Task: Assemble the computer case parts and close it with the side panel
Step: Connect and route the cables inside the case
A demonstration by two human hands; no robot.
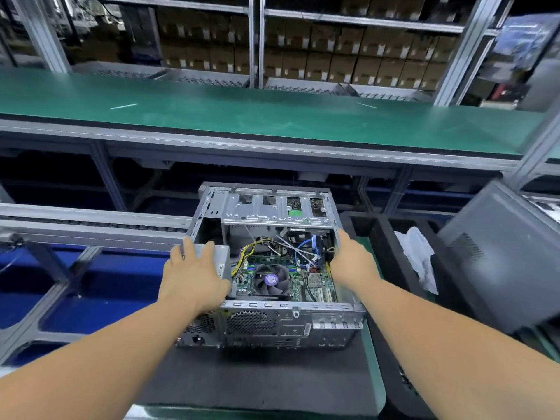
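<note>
Computer case [266, 268] lies open on the near tabletop [242, 386], left hand [194, 274] flat on its power supply [219, 259], right hand [351, 262] gripping the right wall, where loose cables [303, 250] could snag fingers.

Two bare forearms show, sleeveless to the frame's edge. The left hand [194, 275] and right hand [353, 262] wear no gloves, rings or watches.

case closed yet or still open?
Open: the grey metal computer case shows its fan, cables and green board; no side panel on it.
</note>
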